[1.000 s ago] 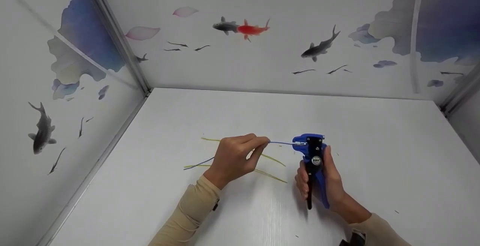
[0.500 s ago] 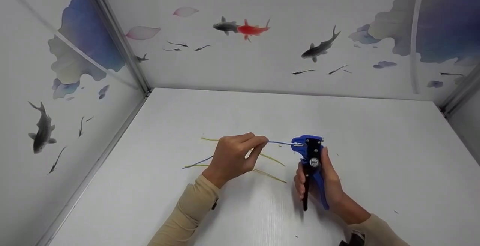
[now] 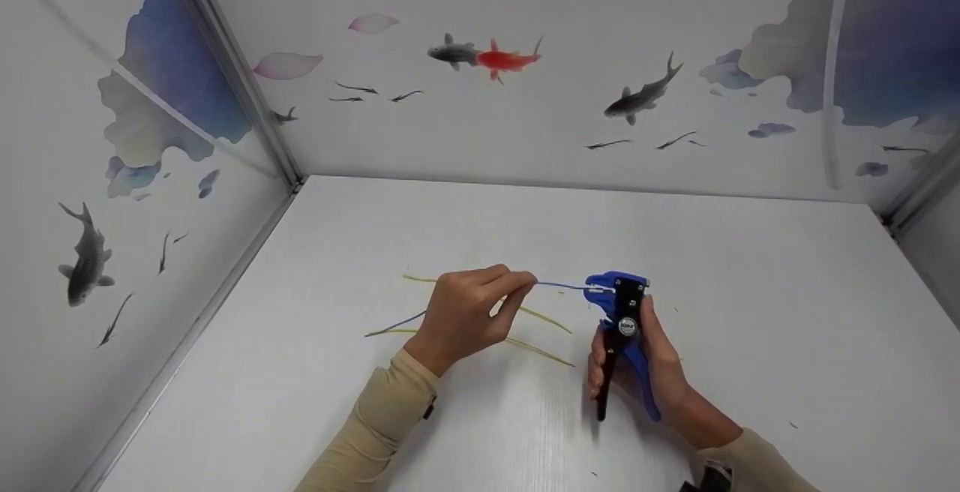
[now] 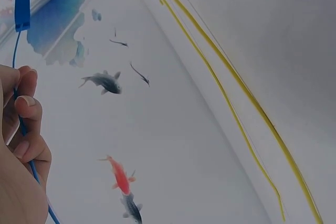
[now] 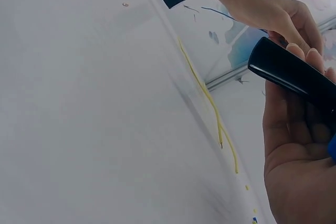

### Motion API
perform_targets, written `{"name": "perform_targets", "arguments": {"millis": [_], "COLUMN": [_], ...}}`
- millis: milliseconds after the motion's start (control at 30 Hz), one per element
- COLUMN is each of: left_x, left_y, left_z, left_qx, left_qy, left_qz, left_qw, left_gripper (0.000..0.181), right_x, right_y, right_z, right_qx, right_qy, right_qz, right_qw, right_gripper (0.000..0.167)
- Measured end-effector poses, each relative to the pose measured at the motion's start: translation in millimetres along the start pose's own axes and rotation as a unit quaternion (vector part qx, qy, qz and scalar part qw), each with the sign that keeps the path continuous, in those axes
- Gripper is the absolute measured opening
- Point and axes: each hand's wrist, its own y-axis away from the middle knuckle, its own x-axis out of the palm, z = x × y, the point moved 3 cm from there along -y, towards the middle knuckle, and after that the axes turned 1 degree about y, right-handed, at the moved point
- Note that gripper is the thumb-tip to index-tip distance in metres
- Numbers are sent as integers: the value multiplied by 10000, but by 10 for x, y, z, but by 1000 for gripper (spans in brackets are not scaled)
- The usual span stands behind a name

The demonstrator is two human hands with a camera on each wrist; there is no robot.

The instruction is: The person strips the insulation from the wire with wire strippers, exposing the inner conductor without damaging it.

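Observation:
Thumb and fingers of my left hand [image 3: 469, 316] pinch a blue wire [image 3: 559, 285], whose right end sits in the jaws of a blue-and-black wire stripper [image 3: 628, 304]. The wire's other end sticks out left of the hand. My right hand [image 3: 660, 372] grips the stripper, its head up and its two handles spread apart. In the left wrist view the blue wire [image 4: 33, 169] runs through the curled fingers of the left hand [image 4: 23, 129] to the blue tool tip [image 4: 22, 3]. The right wrist view shows the black handle [image 5: 291, 72] against the fingers of the right hand [image 5: 299, 166].
Yellow wires [image 3: 544, 353] lie on the white table [image 3: 480, 229] beneath and beside the left hand. Small scraps [image 3: 793, 425] are scattered on the tabletop. Patterned walls [image 3: 525, 132] stand behind and at the left.
The stripper's black handle has swung left, away from the blue one, widening the gap between them. The tool's head has shifted slightly. My left hand has hardly moved and still pinches the wire.

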Motion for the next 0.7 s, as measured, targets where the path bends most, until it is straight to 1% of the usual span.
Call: {"name": "perform_targets", "arguments": {"millis": [167, 400, 533, 700], "left_x": [-3, 0, 17, 42], "left_y": [2, 6, 18, 36], "left_z": [-1, 8, 24, 54], "left_qx": [5, 4, 4, -32], "left_qy": [-45, -37, -19, -106], "left_qz": [-17, 34, 151, 385], "left_qw": [10000, 10000, 9999, 9992], "left_gripper": [10, 10, 11, 12], "right_x": [-13, -31, -36, -37], "right_y": [2, -1, 0, 3], "right_z": [-15, -35, -38, -40], "right_qx": [19, 184, 204, 251], "right_qy": [65, 26, 12, -62], "right_qz": [-11, -3, 3, 22], "right_qw": [10000, 9998, 9998, 9997], "right_gripper": [91, 92, 92, 93]}}
